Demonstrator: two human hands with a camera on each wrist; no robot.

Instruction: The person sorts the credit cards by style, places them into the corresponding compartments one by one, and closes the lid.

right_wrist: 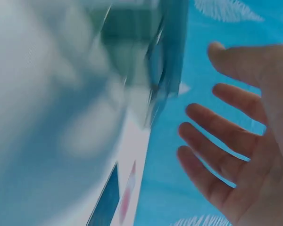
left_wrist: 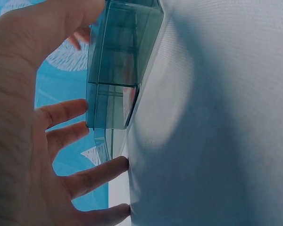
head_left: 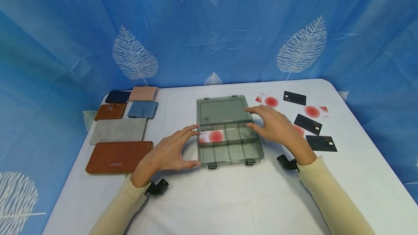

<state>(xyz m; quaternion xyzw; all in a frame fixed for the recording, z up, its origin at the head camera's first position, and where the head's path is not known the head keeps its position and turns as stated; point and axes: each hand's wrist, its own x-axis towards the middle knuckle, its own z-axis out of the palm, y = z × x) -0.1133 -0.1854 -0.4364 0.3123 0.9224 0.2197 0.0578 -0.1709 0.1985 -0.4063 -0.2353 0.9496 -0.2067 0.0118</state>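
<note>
A translucent grey-green divided plastic box lies on the table, its lid folded back away from me. In the upper left compartment sits a white card with a red circle. My left hand spreads along the box's left side. In the left wrist view its index and middle fingertips meet the box wall, and the lower fingers reach the tablecloth. At the box's right side hovers my right hand, fingers spread and holding nothing. The right wrist view shows it apart from the blurred box.
Left of the box lie a brown wallet, a grey wallet and several smaller wallets and card holders. On the right are black VIP cards and red-and-white cards. A blue leaf-patterned curtain hangs behind the table.
</note>
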